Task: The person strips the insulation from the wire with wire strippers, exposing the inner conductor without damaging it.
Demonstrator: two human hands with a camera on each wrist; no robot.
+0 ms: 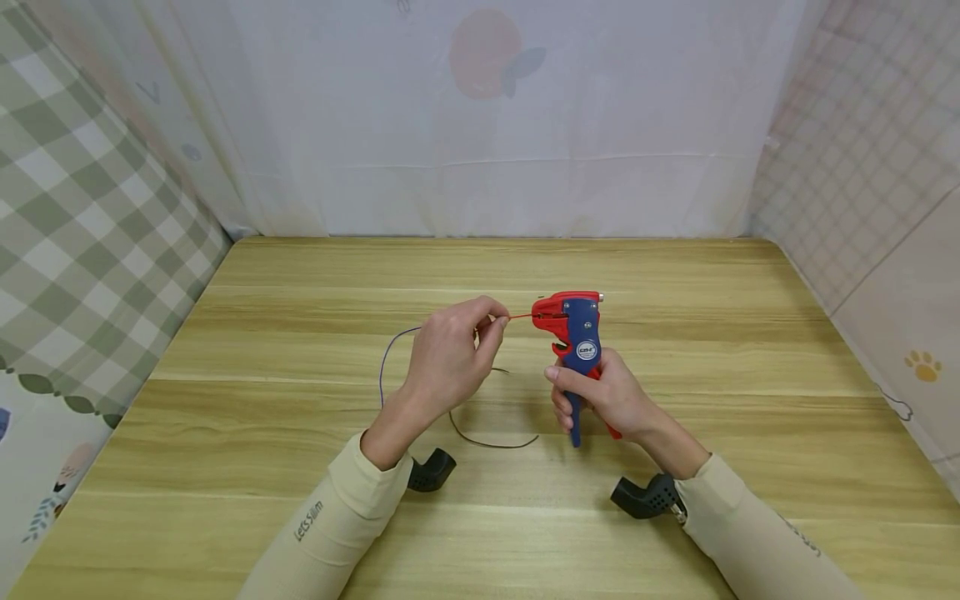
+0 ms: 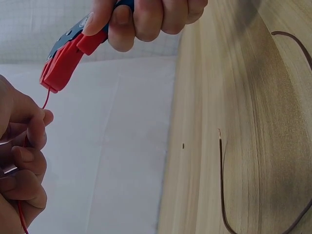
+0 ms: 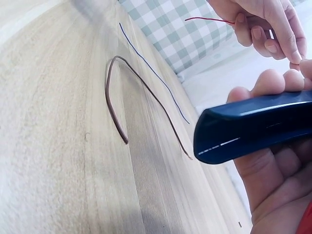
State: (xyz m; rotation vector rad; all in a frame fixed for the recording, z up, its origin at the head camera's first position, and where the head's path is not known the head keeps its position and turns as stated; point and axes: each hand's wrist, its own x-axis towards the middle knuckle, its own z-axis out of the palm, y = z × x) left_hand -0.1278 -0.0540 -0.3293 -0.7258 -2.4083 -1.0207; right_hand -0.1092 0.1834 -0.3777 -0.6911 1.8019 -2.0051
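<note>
My left hand [image 1: 453,350] pinches a thin red wire [image 1: 520,317] between thumb and fingertips, a short length running out to the right. That wire's end enters the red jaws of a blue and red wire stripper [image 1: 587,325]. Wrapped round the stripper's handles is my right hand [image 1: 611,396], which holds the tool upright over the table. In the left wrist view the red wire [image 2: 47,99] reaches straight into the nose of the stripper [image 2: 66,61]. The wire's other end sticks out behind my left hand in the right wrist view.
On the wooden table [image 1: 300,500] lie a curved brown wire [image 3: 108,92] with a bare copper-coloured tip and a blue wire [image 3: 156,73]. A tiny dark scrap [image 2: 183,146] lies nearby. Black wrist-worn pieces [image 1: 645,497] sit by both sleeves. Cloth walls [image 1: 480,192] enclose the table's back and sides.
</note>
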